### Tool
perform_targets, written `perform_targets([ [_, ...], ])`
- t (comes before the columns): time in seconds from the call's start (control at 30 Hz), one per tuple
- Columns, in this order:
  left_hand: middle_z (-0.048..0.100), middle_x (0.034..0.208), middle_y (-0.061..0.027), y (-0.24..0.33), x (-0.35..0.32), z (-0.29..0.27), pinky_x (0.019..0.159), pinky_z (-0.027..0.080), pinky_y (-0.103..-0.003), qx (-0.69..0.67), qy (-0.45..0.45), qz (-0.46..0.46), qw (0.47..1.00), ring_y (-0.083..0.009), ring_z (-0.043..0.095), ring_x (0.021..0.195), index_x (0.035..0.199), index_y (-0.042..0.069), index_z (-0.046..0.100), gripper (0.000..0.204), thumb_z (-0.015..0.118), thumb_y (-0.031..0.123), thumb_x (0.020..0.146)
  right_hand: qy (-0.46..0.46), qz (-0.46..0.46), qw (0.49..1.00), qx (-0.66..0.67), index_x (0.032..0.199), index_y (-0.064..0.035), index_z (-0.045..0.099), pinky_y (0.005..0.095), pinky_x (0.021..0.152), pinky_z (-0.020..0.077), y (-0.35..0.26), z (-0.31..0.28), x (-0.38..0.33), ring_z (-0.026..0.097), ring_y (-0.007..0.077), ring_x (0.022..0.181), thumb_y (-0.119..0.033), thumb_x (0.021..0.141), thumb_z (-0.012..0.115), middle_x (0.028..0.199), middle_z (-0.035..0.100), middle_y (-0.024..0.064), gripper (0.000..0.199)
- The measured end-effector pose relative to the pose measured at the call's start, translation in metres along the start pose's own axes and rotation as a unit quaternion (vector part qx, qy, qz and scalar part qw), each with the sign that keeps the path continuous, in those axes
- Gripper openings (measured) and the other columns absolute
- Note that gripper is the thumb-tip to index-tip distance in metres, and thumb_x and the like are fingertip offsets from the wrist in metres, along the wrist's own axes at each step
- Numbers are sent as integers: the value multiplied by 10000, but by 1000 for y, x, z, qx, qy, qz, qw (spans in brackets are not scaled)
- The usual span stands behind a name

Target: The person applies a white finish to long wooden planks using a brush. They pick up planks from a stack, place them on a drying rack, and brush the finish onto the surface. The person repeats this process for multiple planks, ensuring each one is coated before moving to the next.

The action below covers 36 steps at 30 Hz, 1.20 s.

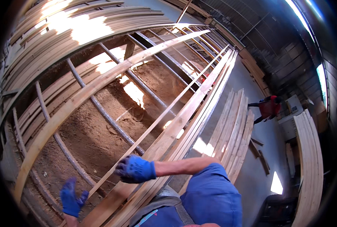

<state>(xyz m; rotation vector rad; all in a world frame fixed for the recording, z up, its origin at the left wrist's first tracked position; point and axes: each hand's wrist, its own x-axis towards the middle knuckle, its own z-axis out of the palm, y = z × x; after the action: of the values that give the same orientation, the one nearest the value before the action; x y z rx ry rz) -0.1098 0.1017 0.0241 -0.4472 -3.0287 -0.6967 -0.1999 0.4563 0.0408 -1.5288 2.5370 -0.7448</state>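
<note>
My left hand (73, 198), in a blue glove, is at the lower left beside the near end of a thin wooden strip (153, 133). Its fingers are stretched out and the thumb stands apart, with nothing in it. My right hand (135, 169), gloved in blue too, has its fingers curled down over the same strip. Whether they grip it is hidden under the glove. The strip runs far up across the metal bars of a rack. Just right of it lies a wide plank (172, 132), passing beneath my right hand. More long boards (204, 125) lie alongside.
Another long plank (100, 81) crosses the rack's metal bars (109, 117), with sawdust (100, 140) below. Board stacks (229, 128) are on the right, and another (308, 162) is farther right. A person in red (268, 108) is beyond. More boards (62, 41) lie far left.
</note>
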Motion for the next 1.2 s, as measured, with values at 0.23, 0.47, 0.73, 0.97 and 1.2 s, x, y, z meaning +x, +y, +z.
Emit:
perform_targets([
  [0.23, 628, 1105, -254, 30, -66, 9, 903, 481, -458, -26, -25, -134, 990, -415, 601, 1019, 1183, -36, 593, 602, 768, 287, 706, -234, 128, 962, -56, 1009, -85, 654, 473, 784, 503, 21, 38, -41, 638, 340, 928, -534, 754, 649, 971, 663, 171, 516],
  [0.47, 666, 968, -252, 16, -77, 34, 819, 515, -436, 5, 48, -114, 992, -413, 645, 888, 1093, -27, 643, 377, 684, 230, 821, -273, 187, 937, -113, 837, -88, 696, 449, 736, 522, -11, 4, -51, 667, 336, 814, -522, 712, 703, 829, 680, 145, 452],
  [0.73, 660, 947, -249, 15, -79, 39, 804, 506, -456, 15, 42, -113, 993, -413, 636, 872, 1065, -18, 652, 325, 649, 234, 861, -106, 200, 972, -61, 745, -87, 670, 464, 642, 498, -34, 2, -113, 643, 365, 713, -546, 818, 594, 698, 632, 166, 471],
  [0.97, 668, 977, -238, 115, -110, -3, 843, 505, -452, 47, 139, 22, 989, -414, 638, 912, 1132, -57, 615, 492, 644, 354, 864, -14, 153, 986, -59, 826, -174, 717, 397, 599, 521, -1, 22, -134, 647, 315, 686, -448, 821, 618, 748, 663, 90, 291],
  [1.2, 660, 900, -247, 92, -191, 47, 737, 510, -451, -58, -47, -178, 981, -417, 641, 835, 1011, 18, 685, 401, 611, 390, 881, -53, 274, 939, -201, 711, -135, 692, 430, 568, 501, 37, -37, -158, 639, 318, 631, -433, 850, 537, 678, 642, 119, 363],
])
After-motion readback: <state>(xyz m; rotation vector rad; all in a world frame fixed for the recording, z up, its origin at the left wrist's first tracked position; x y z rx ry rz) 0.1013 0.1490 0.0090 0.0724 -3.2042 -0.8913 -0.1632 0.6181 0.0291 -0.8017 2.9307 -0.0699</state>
